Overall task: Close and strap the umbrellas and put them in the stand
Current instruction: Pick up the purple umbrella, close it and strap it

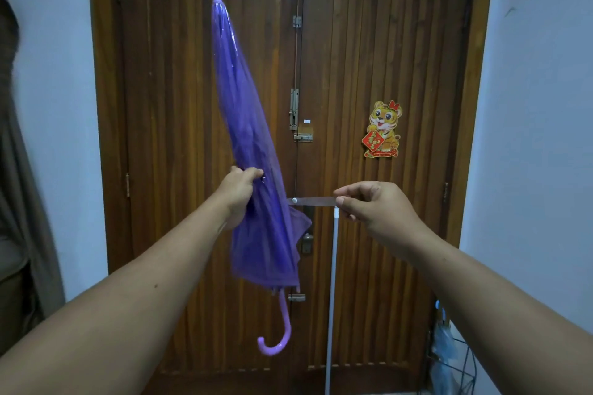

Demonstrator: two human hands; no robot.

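Note:
A closed purple umbrella (253,144) is held upright in front of the door, tip up and hooked handle (279,330) down. My left hand (239,192) grips its folded canopy at about two thirds of the way down. My right hand (375,205) pinches the end of the umbrella's thin strap (314,201), which is pulled out level to the right; a white snap sits on the strap near the canopy. At the lower right a dark wire stand (462,359) holds a bluish umbrella (446,346), partly hidden by my right arm.
A brown slatted double door (353,58) with bolts and a tiger sticker (383,130) fills the view. A thin white rod (332,298) stands upright against the door. Pale walls flank it, and a grey curtain (19,202) hangs at the left.

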